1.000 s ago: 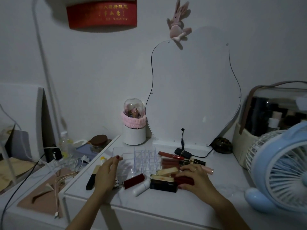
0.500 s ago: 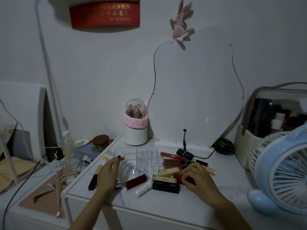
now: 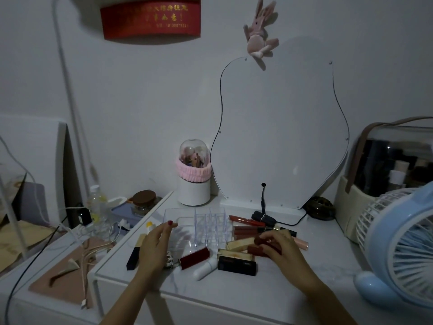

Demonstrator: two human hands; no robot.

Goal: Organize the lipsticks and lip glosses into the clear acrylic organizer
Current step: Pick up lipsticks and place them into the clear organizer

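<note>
The clear acrylic organizer (image 3: 210, 225) stands on the white table (image 3: 234, 292), its slots holding nothing that I can see. My left hand (image 3: 153, 247) rests at the organizer's front left corner, fingers relaxed. My right hand (image 3: 280, 250) pinches a dark red lipstick (image 3: 259, 240) just above the pile. Around it lie a second dark red lipstick (image 3: 256, 250), a cream tube (image 3: 239, 243), a black box (image 3: 236, 266), a white tube (image 3: 206, 268), a red tube (image 3: 194, 258), brown lip glosses (image 3: 246, 231), a red lip gloss (image 3: 246, 220) and a black-gold lipstick (image 3: 134, 253).
A white brush holder (image 3: 194, 184) and a curved mirror (image 3: 278, 137) stand behind the organizer. A blue fan (image 3: 398, 254) and a cosmetics case (image 3: 393, 172) fill the right side. A lower shelf at the left holds cables (image 3: 89, 254) and jars.
My right hand has closed on a dark red lipstick in the pile and raised it slightly. My left hand stays by the organizer.
</note>
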